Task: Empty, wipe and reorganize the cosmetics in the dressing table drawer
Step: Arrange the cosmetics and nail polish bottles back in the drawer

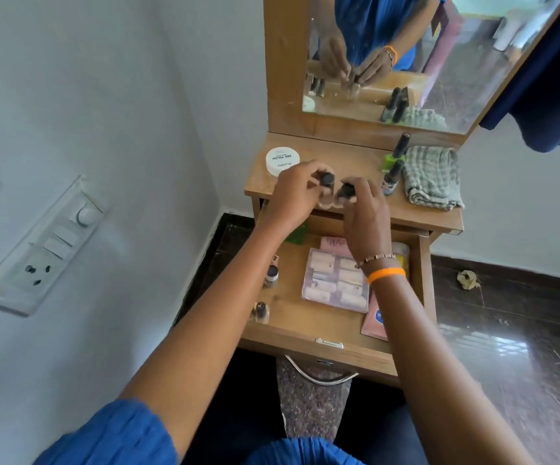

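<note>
White walls meet in a corner behind a small wooden desk [345, 156] with a mirror [423, 62], set on dark polished floor. Nearest, the open drawer [308, 333] holds a clear pink box of nail tips [335, 280], a pink sachet [377, 318] at its right edge, a green item [297, 235] at the back left, and two small bottles [270, 276] along the left side. Above the drawer's back edge, both hands meet over the front of the desk. The left hand [297, 193] has its fingers curled round a small black-capped bottle [427, 178]; the right hand [365, 213], with an orange band [386, 275] at the wrist, pinches a second black-capped bottle [347, 189] just beside the first. Whether either bottle touches the desk cannot be told. Farther back on the desk stand a white round nail polish remover tub [282, 161] at the left, two upright polish bottles [395, 164] and a folded checked cloth [431, 177] at the right.
</note>
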